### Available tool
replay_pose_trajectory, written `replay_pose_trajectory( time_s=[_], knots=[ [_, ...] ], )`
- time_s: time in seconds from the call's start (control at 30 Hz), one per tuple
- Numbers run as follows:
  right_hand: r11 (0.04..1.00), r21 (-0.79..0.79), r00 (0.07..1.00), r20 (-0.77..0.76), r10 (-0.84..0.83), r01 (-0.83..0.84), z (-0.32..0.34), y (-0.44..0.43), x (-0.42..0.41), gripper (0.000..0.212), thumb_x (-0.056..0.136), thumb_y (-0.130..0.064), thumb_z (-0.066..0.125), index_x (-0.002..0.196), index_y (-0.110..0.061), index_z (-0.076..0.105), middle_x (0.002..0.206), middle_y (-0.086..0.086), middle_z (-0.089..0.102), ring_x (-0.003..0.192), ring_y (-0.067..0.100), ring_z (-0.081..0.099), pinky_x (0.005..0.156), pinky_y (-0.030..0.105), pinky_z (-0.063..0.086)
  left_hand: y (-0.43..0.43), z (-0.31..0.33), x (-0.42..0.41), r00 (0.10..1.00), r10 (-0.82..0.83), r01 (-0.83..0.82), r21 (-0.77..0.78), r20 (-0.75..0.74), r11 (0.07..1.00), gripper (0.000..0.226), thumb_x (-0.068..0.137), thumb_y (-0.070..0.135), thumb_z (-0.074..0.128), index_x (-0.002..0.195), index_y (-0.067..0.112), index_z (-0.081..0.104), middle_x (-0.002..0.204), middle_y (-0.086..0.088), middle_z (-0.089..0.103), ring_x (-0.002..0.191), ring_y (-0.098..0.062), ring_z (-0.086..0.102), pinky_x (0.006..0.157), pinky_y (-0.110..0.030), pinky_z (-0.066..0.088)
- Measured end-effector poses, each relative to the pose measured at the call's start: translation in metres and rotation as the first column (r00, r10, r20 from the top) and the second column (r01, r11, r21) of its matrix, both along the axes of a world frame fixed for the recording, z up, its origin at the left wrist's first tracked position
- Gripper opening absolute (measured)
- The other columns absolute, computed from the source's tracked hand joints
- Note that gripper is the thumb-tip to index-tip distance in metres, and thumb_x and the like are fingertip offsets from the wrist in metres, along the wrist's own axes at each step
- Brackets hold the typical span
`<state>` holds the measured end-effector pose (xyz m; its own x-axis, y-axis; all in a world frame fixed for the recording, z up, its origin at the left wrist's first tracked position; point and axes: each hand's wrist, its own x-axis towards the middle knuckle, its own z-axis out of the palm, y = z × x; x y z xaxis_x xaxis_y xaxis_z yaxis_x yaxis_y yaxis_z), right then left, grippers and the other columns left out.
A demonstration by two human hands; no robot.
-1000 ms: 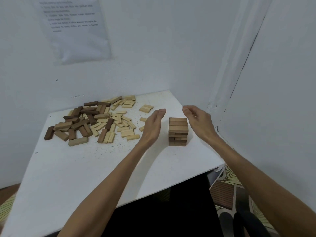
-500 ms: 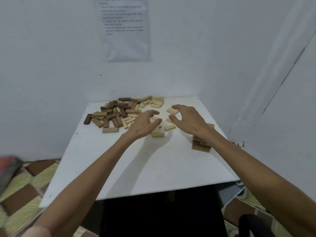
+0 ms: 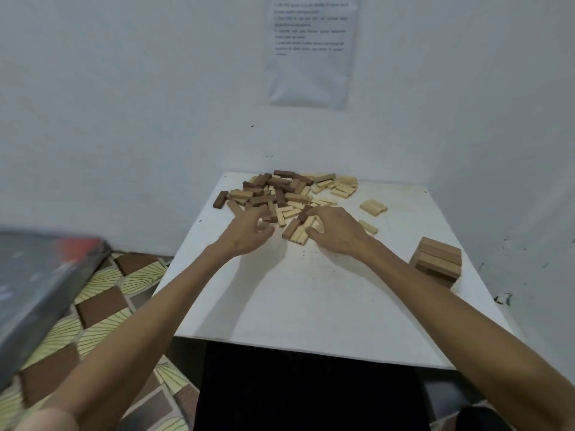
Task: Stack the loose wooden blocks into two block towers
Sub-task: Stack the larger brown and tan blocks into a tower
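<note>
Since leaving the tower [image 3: 435,259] (right edge), left hand [image 3: 249,233] and right hand [image 3: 337,233] curl over loose blocks [image 3: 280,194] toward the table [image 3: 311,306] far edge; grip indeterminate; next pickup likely starting.

This looks like a bare corner of a plain room set up as a work spot: blank white painted walls [image 3: 124,119], a printed paper sheet [image 3: 311,51] stuck up, a small square white table [image 3: 311,300] bearing loose pale and dark wooden blocks [image 3: 280,194], and brown-and-cream fan-patterned floor tiles [image 3: 102,306].

Open tabletop [image 3: 295,293] is seen up front; passage is blocked behind by loose blocks [image 3: 280,194], rightward by a short tower [image 3: 437,262].
</note>
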<state>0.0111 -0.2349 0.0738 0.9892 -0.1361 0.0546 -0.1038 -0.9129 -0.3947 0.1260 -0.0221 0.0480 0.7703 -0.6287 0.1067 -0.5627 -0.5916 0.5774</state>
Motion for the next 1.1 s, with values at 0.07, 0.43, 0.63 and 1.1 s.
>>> replay_pose_trajectory(
  time_s=[0.07,0.43,0.63,1.1],
  knots=[
    [0.999,-0.007,0.999,-0.009,0.047,-0.047,-0.007,0.003,0.01,0.03,0.095,-0.032,0.062,0.124,-0.026,0.069,0.125,-0.006,0.065,0.112,0.02,0.061,0.086,0.039,0.051,0.006,-0.004,0.008,1.0,0.02,-0.02,0.004,0.002,1.0,0.028,0.101,0.024,0.061,0.127,0.015,0.064,0.129,0.001,0.063,0.107,-0.012,0.065,0.078,-0.024,0.046],
    [0.991,-0.134,1.0,0.018,0.006,-0.004,-0.045,0.021,0.046,0.055,0.091,-0.048,0.065,0.137,-0.018,0.059,0.134,0.001,0.058,0.128,0.027,0.045,0.09,0.04,0.051,0.016,-0.031,0.04,0.969,-0.021,-0.041,0.243,0.248,0.969,0.025,0.093,0.014,0.065,0.118,0.016,0.069,0.121,-0.003,0.061,0.111,-0.027,0.058,0.086,-0.042,0.049],
    [0.99,-0.14,0.995,0.091,0.045,-0.032,-0.063,0.011,0.043,0.038,0.092,-0.045,0.066,0.123,-0.024,0.063,0.129,-0.002,0.054,0.121,0.02,0.048,0.08,0.031,0.049,0.01,-0.043,0.049,0.978,0.002,-0.025,0.105,0.208,0.994,0.023,0.1,0.04,0.066,0.107,0.019,0.07,0.107,0.002,0.058,0.091,-0.024,0.059,0.074,-0.041,0.051],
    [0.988,-0.127,0.979,0.191,-0.068,0.093,-0.06,-0.005,0.042,0.028,0.096,-0.029,0.058,0.119,-0.013,0.064,0.122,0.003,0.06,0.117,0.026,0.048,0.077,0.038,0.049,-0.01,-0.049,0.046,0.98,-0.057,0.044,0.07,0.192,0.997,0.015,0.097,0.028,0.07,0.109,0.021,0.066,0.109,0.004,0.055,0.097,-0.018,0.055,0.073,-0.029,0.044]
  ],
)
